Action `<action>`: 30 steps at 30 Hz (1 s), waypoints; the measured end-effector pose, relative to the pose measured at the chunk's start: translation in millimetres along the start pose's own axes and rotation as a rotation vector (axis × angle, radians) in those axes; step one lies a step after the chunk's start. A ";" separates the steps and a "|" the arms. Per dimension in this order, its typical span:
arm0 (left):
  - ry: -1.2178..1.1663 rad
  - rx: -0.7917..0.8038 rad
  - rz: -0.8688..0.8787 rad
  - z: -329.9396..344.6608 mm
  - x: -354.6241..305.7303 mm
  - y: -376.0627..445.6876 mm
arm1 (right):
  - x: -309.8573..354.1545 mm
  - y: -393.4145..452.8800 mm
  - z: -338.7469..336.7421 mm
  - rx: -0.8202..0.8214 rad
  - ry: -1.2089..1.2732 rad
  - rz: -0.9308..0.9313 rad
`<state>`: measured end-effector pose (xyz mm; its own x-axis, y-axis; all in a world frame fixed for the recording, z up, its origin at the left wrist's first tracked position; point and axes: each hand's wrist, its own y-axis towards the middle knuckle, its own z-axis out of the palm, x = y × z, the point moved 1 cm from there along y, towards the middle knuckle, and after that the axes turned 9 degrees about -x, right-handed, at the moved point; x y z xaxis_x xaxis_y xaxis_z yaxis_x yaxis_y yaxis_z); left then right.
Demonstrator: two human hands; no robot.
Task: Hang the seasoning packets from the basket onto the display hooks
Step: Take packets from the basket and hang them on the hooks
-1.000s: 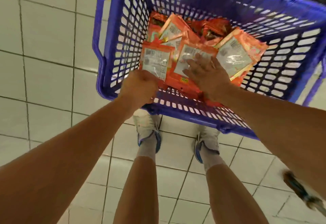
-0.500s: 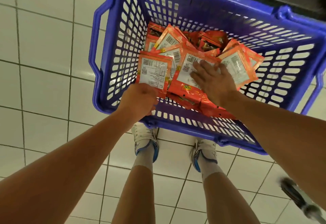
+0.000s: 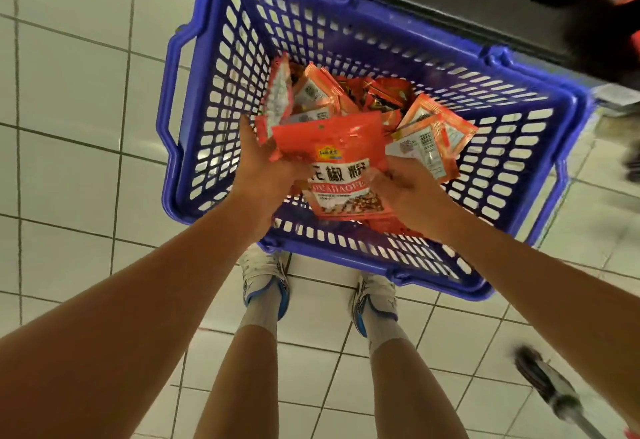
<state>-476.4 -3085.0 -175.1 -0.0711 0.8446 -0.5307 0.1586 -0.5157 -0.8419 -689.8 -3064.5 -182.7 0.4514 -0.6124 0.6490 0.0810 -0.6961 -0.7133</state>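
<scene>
Seen from above, a person stands over a blue basket (image 3: 194,148) on a white tiled floor (image 3: 69,92). Both hands hold one red packet (image 3: 341,158) face-up above the basket: the left hand (image 3: 263,175) grips its left edge along with other packets, and the right hand (image 3: 405,193) pinches its right edge. More packets (image 3: 426,134) lie heaped inside the basket.

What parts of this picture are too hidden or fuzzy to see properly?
- Head view: the display hooks, blurred and cut off at the top edge.
- Lower packets in the basket, covered by the front-facing packet.
- Fingers of the left hand and right hand, behind that packet.
</scene>
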 end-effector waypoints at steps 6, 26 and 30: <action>0.131 0.043 -0.082 16.3 4.4 -8.9 | -13.6 16.3 -12.6 -0.005 0.278 0.183; -0.028 -0.105 -0.107 3.3 -16.3 -21.9 | -23.3 37.3 -67.4 -0.409 -0.201 -0.069; -0.086 -0.013 -0.079 -0.3 -51.1 -57.8 | 44.4 -4.3 -77.5 -0.301 0.341 0.066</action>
<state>-481.6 -3098.3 -99.3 -0.1681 0.8666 -0.4699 0.1624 -0.4458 -0.8803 -739.0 -3117.7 -130.3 0.1241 -0.7125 0.6906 -0.2228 -0.6982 -0.6803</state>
